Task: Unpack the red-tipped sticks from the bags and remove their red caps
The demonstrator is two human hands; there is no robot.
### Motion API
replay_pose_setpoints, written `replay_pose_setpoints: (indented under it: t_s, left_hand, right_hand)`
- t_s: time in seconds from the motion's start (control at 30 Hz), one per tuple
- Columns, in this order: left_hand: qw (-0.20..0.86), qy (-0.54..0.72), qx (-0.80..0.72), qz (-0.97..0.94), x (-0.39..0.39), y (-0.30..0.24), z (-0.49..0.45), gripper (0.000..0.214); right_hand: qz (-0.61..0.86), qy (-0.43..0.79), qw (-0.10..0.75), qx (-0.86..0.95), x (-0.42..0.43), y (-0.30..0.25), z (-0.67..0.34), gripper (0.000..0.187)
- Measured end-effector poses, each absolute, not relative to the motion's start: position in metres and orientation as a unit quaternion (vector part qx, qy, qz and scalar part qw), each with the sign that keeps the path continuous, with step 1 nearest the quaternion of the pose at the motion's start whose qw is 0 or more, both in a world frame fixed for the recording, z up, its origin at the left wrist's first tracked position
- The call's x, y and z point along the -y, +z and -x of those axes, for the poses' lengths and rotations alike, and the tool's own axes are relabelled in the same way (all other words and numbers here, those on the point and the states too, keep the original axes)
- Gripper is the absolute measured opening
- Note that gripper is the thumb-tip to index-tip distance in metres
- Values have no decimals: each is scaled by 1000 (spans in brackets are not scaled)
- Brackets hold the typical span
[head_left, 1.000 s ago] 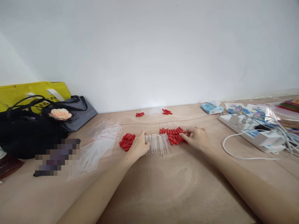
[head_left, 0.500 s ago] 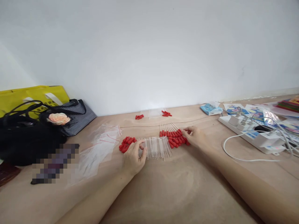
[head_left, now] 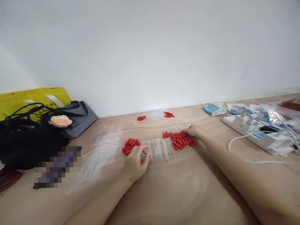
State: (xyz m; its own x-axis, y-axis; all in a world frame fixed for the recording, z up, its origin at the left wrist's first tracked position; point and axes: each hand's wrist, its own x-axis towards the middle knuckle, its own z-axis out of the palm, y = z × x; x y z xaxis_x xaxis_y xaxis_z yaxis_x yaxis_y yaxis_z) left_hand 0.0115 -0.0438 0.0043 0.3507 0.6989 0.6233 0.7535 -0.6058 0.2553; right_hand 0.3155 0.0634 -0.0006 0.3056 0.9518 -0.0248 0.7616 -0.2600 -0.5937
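Observation:
My left hand (head_left: pixel 137 160) rests at the left end of a row of clear thin tubes (head_left: pixel 159 150), thumb and forefinger apart with nothing seen between them. Red rubber bulbs (head_left: pixel 130 145) lie heaped just beyond its knuckles. On the other side, my right hand (head_left: pixel 194 130) has its fingertips closed at the right end of a fanned row of droppers (head_left: pixel 174 135), clear stems pointing to the wall and red bulbs towards me. Its thumb is partly hidden. A second heap of loose red bulbs (head_left: pixel 181 143) lies just below that row.
Clear zip bags (head_left: pixel 100 156) spread over the left of the table. Farther back lie more tubes (head_left: pixel 156 115) and small red bulbs (head_left: pixel 169 114). Black and striped bags (head_left: pixel 79 118) stand left. A power strip (head_left: pixel 257 134) with cables and a blue packet (head_left: pixel 214 109) lie right.
The view has shifted slightly, so everything sits a little farther right and lower. My right fingers have drawn closer together at the end of the dropper row. My left hand stays by the tubes.

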Motion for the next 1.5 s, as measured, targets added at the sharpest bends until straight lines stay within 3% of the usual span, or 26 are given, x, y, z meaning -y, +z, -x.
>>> replay_pose_setpoints:
  t_s: [0.13,0.23,0.4,0.53,0.63,1.0,1.3,1.5]
  left_hand:
    - [45,-346,433,831,45,7,-13,19]
    - [48,-331,437,835,45,7,-16,27]
    - [96,-338,435,829,46,6,-18,49]
    - [158,-308,380,858,47,8,-22,33]
    - [196,-300,347,867,49,9,-27,21]
    - [240,-313,293,871,53,15,-31,20]
    - [230,-320,291,872,56,16,-29,18]
    - [194,-333,351,853,50,11,-12,16]
  right_hand:
    - [752,167,280,573,-50,15,-311,31]
    - [705,127,326,617,-24,22,-295,21]
    - [467,-101,391,786,27,9,-256,16]
    - [377,-160,412,814,45,0,-237,16]
    - [348,-179,418,820,47,-1,-232,14]
    - [341,-213,391,828,48,-4,-222,12]
    - [322,-207,388,838,49,-5,-225,13]
    - [362,-162,431,810,47,-5,-241,13]
